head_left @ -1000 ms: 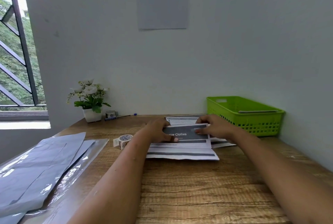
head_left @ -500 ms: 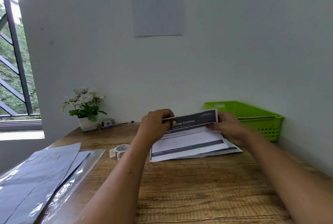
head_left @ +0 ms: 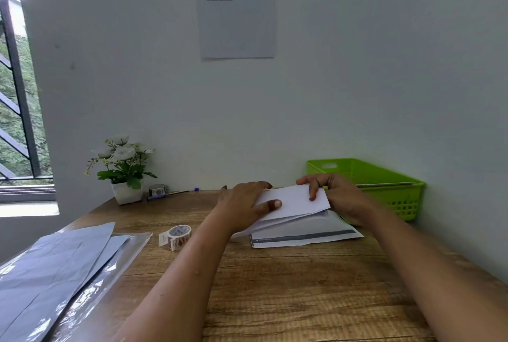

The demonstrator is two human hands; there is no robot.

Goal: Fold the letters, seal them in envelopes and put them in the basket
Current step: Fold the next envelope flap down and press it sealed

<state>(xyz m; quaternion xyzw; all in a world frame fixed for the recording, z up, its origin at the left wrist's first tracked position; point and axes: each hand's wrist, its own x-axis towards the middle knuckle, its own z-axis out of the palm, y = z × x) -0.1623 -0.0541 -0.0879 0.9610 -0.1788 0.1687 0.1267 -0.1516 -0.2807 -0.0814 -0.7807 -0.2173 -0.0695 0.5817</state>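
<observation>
A folded white letter is held a little above the wooden table, its blank side up. My left hand grips its left end, thumb on top. My right hand grips its right end with fingers curled over the edge. Under it lies another printed letter with a dark band, flat on the table. A green plastic basket stands at the right against the wall, with a flat item lying in it. Grey envelopes lie stacked at the near left.
A roll of patterned tape lies left of the letters. A white pot of flowers, a small tape roll and a pen sit at the back left. Walls close the back and right; a window is at the left.
The top part of the letter, lifted with its printed heading showing, has been folded down over the sheet, so the blank side now faces up. Both hands stayed on its ends.
</observation>
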